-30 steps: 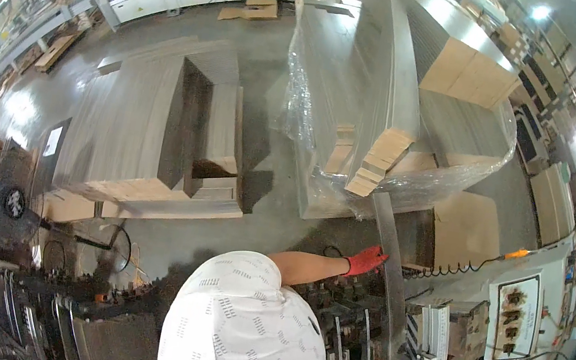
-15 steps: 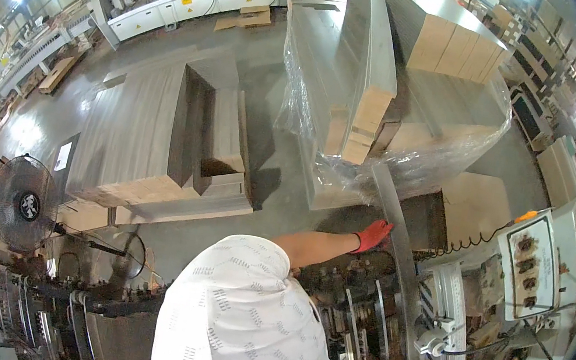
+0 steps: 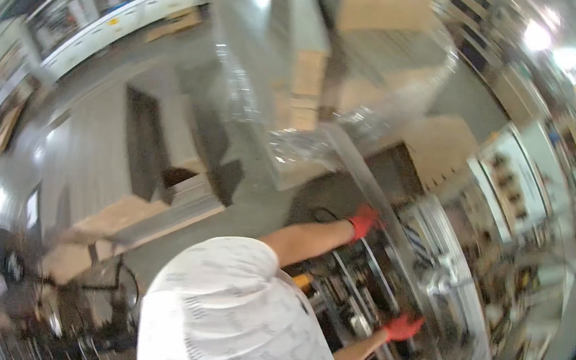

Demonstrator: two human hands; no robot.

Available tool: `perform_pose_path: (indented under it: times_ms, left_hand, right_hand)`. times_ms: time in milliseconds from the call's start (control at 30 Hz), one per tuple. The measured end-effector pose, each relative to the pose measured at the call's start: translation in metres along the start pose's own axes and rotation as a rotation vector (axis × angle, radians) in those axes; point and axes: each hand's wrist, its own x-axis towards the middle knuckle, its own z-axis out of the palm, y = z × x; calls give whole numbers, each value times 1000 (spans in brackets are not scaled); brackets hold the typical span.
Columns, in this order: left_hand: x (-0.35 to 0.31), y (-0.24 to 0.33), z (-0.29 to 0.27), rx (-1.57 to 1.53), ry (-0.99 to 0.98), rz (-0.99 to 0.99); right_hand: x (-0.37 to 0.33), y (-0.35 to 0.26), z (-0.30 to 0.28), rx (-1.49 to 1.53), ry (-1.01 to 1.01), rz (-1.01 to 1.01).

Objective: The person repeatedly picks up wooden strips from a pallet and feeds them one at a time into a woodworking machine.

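Note:
My left hand [image 3: 365, 223], in a red glove, reaches out to the edge of a long narrow grey board [image 3: 361, 173]. Its fingers are smeared by motion, so their grip does not show. Closer to me, my right hand [image 3: 401, 328], also red-gloved, is at the same board's near side with fingers stretched out. The board lies slantwise along a machine with metal rails [image 3: 378, 272]. One end of it points toward a wrapped stack of panels [image 3: 374, 51]. Whether either palm presses on the board is hard to make out.
At the left stands a low stack of grey panels [image 3: 87, 150], with a dark standing fan [image 3: 11, 265] nearer me. A control box with knobs [image 3: 510, 187] rises at the right beside the machine. White machine cabinets [image 3: 125, 25] line the far left.
The view has swung, so the surroundings shift left and blur. My right hand has moved forward along the board, closer to my left hand. My left hand stays near the board's edge.

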Motion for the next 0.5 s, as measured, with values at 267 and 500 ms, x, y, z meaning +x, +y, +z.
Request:
perform_pose_path:
  times_ms: [267,500]
  left_hand:
    - [-18,24,23,-62,225,-155]
    - [27,-17,8,151,325,21]
  right_hand:
    - [-8,-22,-10,-370,48,-107]
    - [9,-5,-9,-173,157,-106]
